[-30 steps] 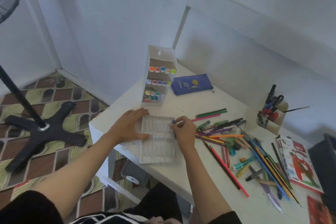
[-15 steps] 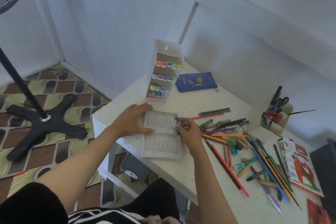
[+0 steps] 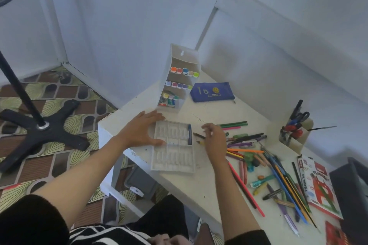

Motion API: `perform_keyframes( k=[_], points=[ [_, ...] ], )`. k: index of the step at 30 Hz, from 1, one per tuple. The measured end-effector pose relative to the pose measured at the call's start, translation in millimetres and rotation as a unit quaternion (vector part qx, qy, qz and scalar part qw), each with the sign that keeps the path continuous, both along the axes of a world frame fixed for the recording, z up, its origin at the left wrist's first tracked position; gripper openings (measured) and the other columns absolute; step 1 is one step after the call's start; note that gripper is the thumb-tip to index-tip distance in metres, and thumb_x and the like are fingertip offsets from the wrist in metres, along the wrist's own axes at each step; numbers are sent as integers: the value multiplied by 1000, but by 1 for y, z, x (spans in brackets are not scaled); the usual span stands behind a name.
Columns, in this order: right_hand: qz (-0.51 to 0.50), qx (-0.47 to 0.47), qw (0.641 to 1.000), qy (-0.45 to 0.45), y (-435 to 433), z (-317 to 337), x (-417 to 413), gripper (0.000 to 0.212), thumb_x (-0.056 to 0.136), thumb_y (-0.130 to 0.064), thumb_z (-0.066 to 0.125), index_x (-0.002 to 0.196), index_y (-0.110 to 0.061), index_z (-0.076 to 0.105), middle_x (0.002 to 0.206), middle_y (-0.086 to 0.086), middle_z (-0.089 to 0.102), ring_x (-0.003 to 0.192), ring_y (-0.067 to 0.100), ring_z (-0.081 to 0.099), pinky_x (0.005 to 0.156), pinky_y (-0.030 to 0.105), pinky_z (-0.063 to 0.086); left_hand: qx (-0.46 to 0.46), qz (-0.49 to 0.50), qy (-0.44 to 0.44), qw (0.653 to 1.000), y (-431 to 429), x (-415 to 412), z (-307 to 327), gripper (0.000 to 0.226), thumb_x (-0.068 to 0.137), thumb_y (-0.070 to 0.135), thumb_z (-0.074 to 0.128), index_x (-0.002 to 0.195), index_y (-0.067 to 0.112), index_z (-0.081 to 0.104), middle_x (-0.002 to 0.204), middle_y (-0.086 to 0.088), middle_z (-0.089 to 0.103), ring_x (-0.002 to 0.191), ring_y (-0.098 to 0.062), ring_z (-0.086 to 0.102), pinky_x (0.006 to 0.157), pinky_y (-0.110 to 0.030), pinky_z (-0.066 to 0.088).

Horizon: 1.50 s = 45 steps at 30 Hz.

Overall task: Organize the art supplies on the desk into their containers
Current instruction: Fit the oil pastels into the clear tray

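Barely begun | your left grip (image 3: 143, 131) lies flat, fingers straight, steadying the white tray (image 3: 173, 163) | one blue stick (image 3: 189, 134) sits in the tray | right grip (image 3: 215, 139) hovers over loose pencils (image 3: 247, 150) on the surface (image 3: 199, 185); clamped or apart, cannot tell | most supplies lie scattered.

Light: soft, cool, fairly dim; source not seen.
Shadows: faint on the desk (image 3: 199, 185).
Blur: right hand (image 3: 214, 141) slightly smeared.
Edges: wide-angle bending; walls (image 3: 119, 26) lean.

A black fan stand (image 3: 42, 125) sits on the patterned floor (image 3: 83, 91) beside white walls (image 3: 129, 26).
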State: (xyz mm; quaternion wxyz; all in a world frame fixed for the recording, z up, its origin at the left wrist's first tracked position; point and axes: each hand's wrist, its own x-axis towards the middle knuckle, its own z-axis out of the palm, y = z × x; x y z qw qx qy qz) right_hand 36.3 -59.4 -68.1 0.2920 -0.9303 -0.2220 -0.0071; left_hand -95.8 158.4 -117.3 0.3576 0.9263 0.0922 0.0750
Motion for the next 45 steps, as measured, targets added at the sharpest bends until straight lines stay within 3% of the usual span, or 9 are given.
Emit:
perform_keyframes(
  k=[6,13,18,21,24,29,31,38,45],
  points=[
    [53,-262,963,30,-44,11,59,44,84,6,46,109,-24,66,114,4,51,98,23,57,74,35,50,11,0,7,1000,2,2,-5,109,51,90,46,144,33,33,155,12,22,143,0,11,117,-30,-3],
    [152,-347,924,-47,-48,23,60,28,82,5,47,99,-15,57,105,0,56,89,19,59,67,30,45,7,4,6,1000,1,0,-1,118,44,99,36,142,34,35,154,11,25,143,-4,15,116,-29,-4],
    [242,-383,887,-85,-52,33,64,31,83,3,49,104,-20,51,110,-5,56,95,14,58,59,27,41,11,6,6,1000,0,0,-1,107,51,88,46,142,33,36,154,10,26,143,-4,16,115,-27,-4],
    [237,-309,914,-113,-35,35,48,15,93,-13,50,108,-17,53,105,-5,55,91,16,54,60,26,33,12,3,-1,1000,0,0,-1,113,46,94,43,141,32,38,153,9,29,143,-3,16,117,-30,-1],
    [159,-112,981,16,-7,32,22,6,90,-20,59,96,-17,59,86,-8,59,69,9,55,59,25,37,12,5,-3,1000,0,0,0,107,50,88,46,140,31,39,152,9,30,142,-4,17,116,-29,-1],
    [65,-8,980,188,30,15,0,12,81,-20,72,76,-15,62,66,-1,60,62,17,58,67,38,56,12,8,-1,1000,-1,-1,2,101,54,82,47,141,30,38,152,10,30,142,-3,17,115,-27,-2],
    [24,13,981,192,35,5,-4,18,78,-22,75,72,-17,59,70,4,62,68,24,62,69,42,57,14,8,-1,1000,-1,-1,2,101,54,82,47,141,30,38,153,9,30,142,-4,17,116,-27,-2],
    [-15,29,986,165,32,-3,-12,27,82,-30,71,85,-12,51,75,1,53,73,19,52,55,27,38,17,7,1,1000,0,-1,1,102,55,81,45,142,28,37,153,7,30,142,-5,18,116,-28,-2],
    [6,34,963,267,27,4,-11,25,84,-27,70,93,-12,53,76,0,53,66,11,48,54,21,37,11,11,9,1000,0,-1,1,101,54,81,46,141,31,37,153,7,29,142,-8,20,116,-29,0]
  ],
)
